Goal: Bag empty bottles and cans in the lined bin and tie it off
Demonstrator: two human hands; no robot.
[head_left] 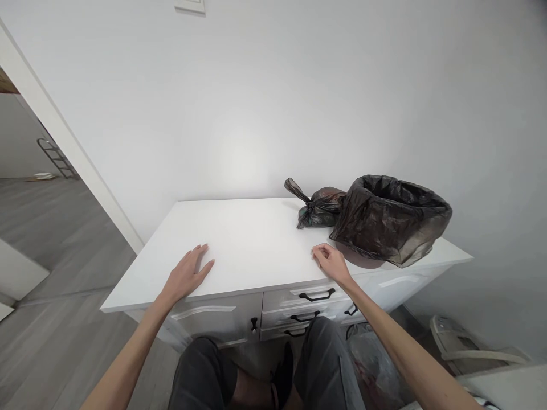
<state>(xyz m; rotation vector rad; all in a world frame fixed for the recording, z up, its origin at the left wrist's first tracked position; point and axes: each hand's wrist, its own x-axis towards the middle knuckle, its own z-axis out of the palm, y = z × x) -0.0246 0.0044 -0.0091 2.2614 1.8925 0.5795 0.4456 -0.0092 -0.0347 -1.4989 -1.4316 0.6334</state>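
My left hand (pixel 187 274) lies flat on the left part of the white cabinet top (pixel 239 239), fingers stretched out and thumb apart, holding nothing. On the same top, further right, my right hand (pixel 330 262) rests with its fingers curled in toward the thumb; nothing shows in them. Just beside it stands a trash bin lined with a black plastic bag (pixel 380 222), the bag folded over the rim and its mouth open. A knotted black plastic bag (pixel 320 208) with something inside lies left of the bin, close to the wall.
The cabinet front has drawers with black handles (pixel 316 295) and a door knob (pixel 253 326). My knees are close against it. A clear plastic bag (pixel 380 364) and a pale chair-like piece (pixel 470 347) stand low at the right. A doorway frame (pixel 64 131) is at left.
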